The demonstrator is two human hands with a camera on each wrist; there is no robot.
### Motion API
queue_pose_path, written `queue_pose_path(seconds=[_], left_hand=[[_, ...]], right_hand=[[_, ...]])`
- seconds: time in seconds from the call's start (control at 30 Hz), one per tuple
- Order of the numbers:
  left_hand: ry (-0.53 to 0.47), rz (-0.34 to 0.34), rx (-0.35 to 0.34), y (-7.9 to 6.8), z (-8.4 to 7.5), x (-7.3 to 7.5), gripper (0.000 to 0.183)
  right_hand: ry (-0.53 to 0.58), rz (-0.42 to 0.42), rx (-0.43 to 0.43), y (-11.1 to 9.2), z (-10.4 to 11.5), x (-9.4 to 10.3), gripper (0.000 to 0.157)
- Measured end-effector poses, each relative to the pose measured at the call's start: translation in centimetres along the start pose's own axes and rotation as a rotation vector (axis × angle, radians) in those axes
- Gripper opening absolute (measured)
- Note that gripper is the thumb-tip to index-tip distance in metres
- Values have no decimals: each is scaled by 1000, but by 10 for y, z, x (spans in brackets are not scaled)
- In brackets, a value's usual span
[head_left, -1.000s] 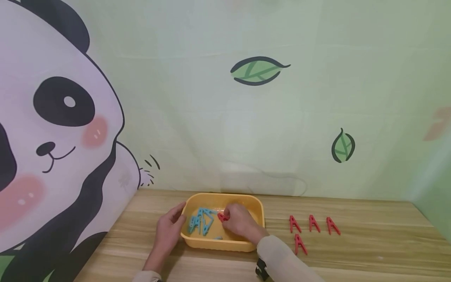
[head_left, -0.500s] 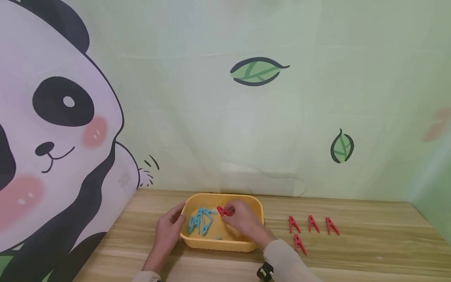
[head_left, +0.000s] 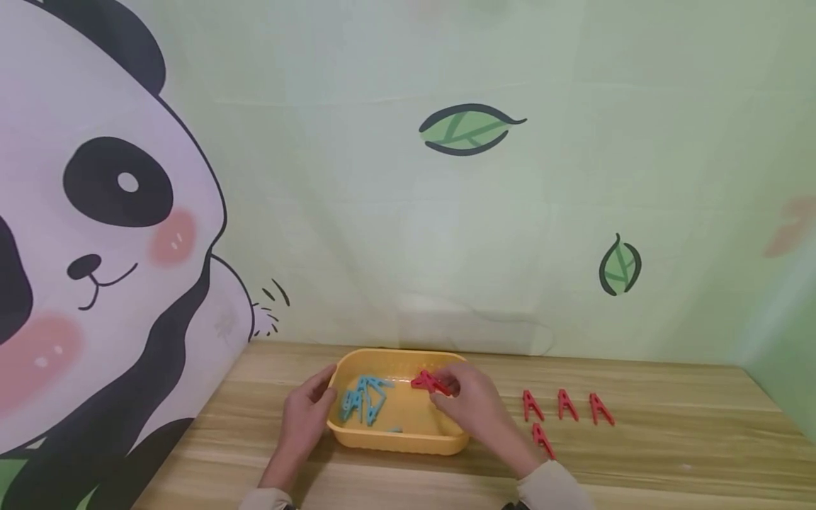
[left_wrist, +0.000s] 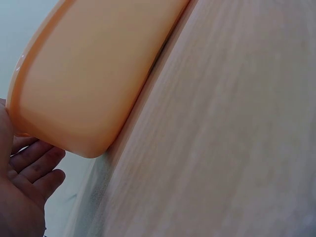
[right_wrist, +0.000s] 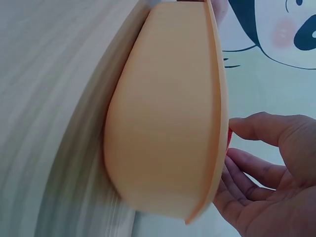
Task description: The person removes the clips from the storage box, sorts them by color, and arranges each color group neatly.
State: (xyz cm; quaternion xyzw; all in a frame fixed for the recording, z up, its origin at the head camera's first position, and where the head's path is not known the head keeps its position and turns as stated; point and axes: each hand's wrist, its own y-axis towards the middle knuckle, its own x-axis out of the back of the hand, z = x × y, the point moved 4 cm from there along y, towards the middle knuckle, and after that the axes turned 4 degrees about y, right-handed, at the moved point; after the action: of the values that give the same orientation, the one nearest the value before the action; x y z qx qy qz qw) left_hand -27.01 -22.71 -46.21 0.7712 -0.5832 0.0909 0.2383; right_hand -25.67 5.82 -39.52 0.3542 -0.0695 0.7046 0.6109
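The person's right hand (head_left: 474,404) is over the right end of the yellow tub (head_left: 398,445), pinching a red peg (head_left: 426,380) between thumb and fingertips; I can't tell whether a second one is caught up with it. A speck of red shows between those fingers from the right wrist. The left hand (head_left: 307,411) touches the tub's left end, thumb at the rim, its other fingers loosely bent; I can't tell if it truly grips. Blue pegs (head_left: 357,405) lie bunched inside, toward the left. Out on the wooden surface (head_left: 688,439), right of the tub, four more red pegs (head_left: 594,401) lie: three in a row, one in front.
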Motion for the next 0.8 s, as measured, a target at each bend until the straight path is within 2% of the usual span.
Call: queue_pose_path(seconds=[0.3,0.47,0.8], left_hand=[[-16,3,16,1,2,0,43],[-20,8,14,1,3,-1,43],[-27,14,18,0,2,0,43]], right_hand=[[12,-67,-62,-21,-9,31,25],[-19,-100,-114,-31,-19,48,26],[-55,-125,-134,-48,-37,78,26]])
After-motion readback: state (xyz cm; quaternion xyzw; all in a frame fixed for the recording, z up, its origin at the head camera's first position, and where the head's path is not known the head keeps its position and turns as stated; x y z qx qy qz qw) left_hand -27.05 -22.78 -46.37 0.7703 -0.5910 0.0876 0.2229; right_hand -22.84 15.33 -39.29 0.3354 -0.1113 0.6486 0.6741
